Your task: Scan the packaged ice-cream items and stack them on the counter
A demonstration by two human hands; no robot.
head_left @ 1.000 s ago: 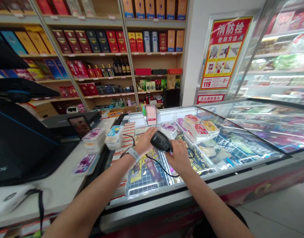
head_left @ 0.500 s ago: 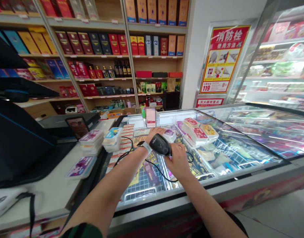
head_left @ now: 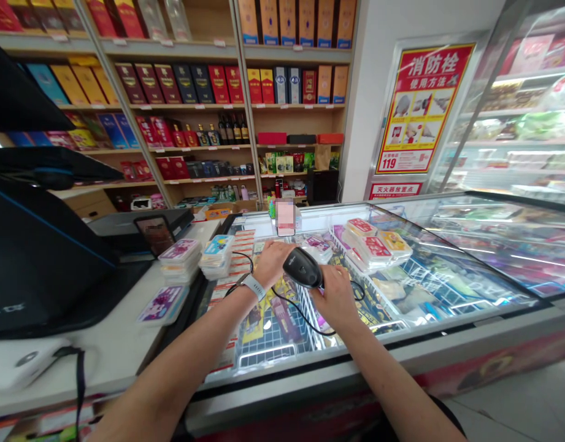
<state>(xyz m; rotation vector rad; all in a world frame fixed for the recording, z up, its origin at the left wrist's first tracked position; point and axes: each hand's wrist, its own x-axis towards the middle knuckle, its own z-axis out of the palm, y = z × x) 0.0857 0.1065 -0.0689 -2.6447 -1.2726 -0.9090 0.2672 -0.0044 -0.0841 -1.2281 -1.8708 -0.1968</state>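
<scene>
My right hand (head_left: 336,296) is wrapped around the handle of a black barcode scanner (head_left: 302,267), its head pointing up and left over the glass freezer top. A dark cable (head_left: 305,319) loops below it. Close to the scanner's left side is my left hand (head_left: 273,263), with a light-banded watch (head_left: 253,286) on the wrist. The scanner head hides its fingertips, so what they hold, if anything, does not show. Just beyond the scanner lie white packs with a purple label (head_left: 318,245). To the left stand a blue-labelled stack (head_left: 216,258) and a purple-labelled stack (head_left: 180,261).
A single purple-labelled pack (head_left: 163,305) lies on the left counter (head_left: 111,344). A phone (head_left: 154,234) leans beside the black checkout machine (head_left: 47,258). Red- and yellow-labelled packs (head_left: 376,247) sit right on the freezer. A pink-screened stand (head_left: 285,218) is at the far edge.
My left hand has drawn back to the left, away from the purple-labelled packs beyond the scanner. My right hand keeps the scanner in about the same place. The view has shifted slightly.
</scene>
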